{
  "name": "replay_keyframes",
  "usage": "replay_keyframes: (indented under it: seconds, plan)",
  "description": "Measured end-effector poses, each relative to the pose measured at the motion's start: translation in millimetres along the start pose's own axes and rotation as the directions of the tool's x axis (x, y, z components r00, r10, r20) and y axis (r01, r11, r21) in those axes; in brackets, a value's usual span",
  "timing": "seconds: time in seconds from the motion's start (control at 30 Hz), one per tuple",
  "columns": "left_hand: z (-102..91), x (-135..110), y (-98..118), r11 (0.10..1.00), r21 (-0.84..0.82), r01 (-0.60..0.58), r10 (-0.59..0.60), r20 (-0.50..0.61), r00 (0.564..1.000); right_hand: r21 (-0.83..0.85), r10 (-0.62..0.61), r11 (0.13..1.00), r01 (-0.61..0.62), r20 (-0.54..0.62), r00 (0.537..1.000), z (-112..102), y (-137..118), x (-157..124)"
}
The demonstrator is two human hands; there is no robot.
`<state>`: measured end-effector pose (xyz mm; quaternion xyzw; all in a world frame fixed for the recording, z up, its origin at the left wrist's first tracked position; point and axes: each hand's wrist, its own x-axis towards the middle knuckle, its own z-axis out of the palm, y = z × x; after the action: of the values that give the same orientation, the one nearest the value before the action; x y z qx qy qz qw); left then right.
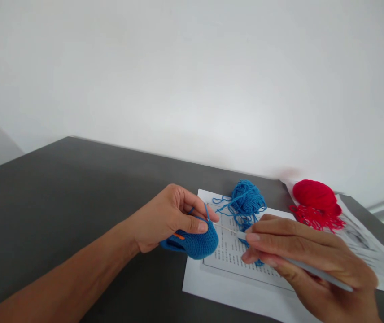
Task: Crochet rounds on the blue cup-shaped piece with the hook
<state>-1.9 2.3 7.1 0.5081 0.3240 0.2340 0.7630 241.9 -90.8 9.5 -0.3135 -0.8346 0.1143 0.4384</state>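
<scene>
Pinched between the thumb and fingers of my left hand (175,215) is a blue crocheted piece (201,246), rounded and cup-like. A short orange strand (178,236) shows on its side, below my thumb. Blue working yarn (207,211) rises from the top edge by my left index finger. My right hand (306,255) grips a crochet hook (320,273) with a pale grey handle. The hook's thin metal shaft points left and reaches the piece's upper edge near my left fingertips. Whether its tip sits inside a stitch is too small to tell.
A ball of blue yarn (247,197) with loose strands lies on a printed sheet (219,287) behind my hands. Red yarn (316,197) rests on another sheet (377,251) at the right. The dark table (77,193) meets a white wall at the back.
</scene>
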Motion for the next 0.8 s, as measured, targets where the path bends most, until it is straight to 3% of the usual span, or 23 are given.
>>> replay_keyframes:
  seconds: [0.13, 0.3, 0.4, 0.5, 0.67, 0.73, 0.8]
  plan:
    - [-2.4, -0.2, 0.7, 0.998, 0.037, 0.044, -0.044, 0.003, 0.999, -0.046, -0.007, 0.999, 0.008, 0.019, 1.000, -2.8, 2.4, -3.1]
    - [-6.4, 2.6, 0.8, 0.992, 0.105, 0.065, -0.064, -0.015, 0.998, -0.246, -0.111, 0.959, 0.143, 0.137, 0.984, -10.5, -2.2, 3.4]
    - [-7.9, 4.1, 0.2, 0.988, 0.136, 0.073, -0.074, 0.003, 0.997, -0.233, -0.112, 0.961, 0.151, 0.173, 0.979, -15.4, -5.9, 11.4]
    - [-8.0, 4.5, 0.0, 0.985, 0.153, 0.083, -0.089, 0.035, 0.995, -0.149, -0.060, 0.985, 0.084, 0.158, 0.986, -18.3, -6.1, 15.4]
    - [-5.8, 3.1, 1.3, 0.987, 0.137, 0.087, -0.096, 0.057, 0.994, 0.100, 0.122, 0.986, -0.134, 0.119, 0.985, -14.6, 4.4, 9.9]
    - [-4.9, 2.6, 1.9, 0.988, 0.133, 0.072, -0.079, 0.051, 0.996, 0.256, 0.198, 0.944, -0.209, 0.069, 0.978, -8.7, 11.2, 5.4]
    - [-4.4, 2.4, 2.1, 0.990, 0.130, 0.049, -0.055, 0.042, 0.998, 0.482, 0.324, 0.825, -0.296, 0.025, 0.946, 0.1, 17.6, 0.9]
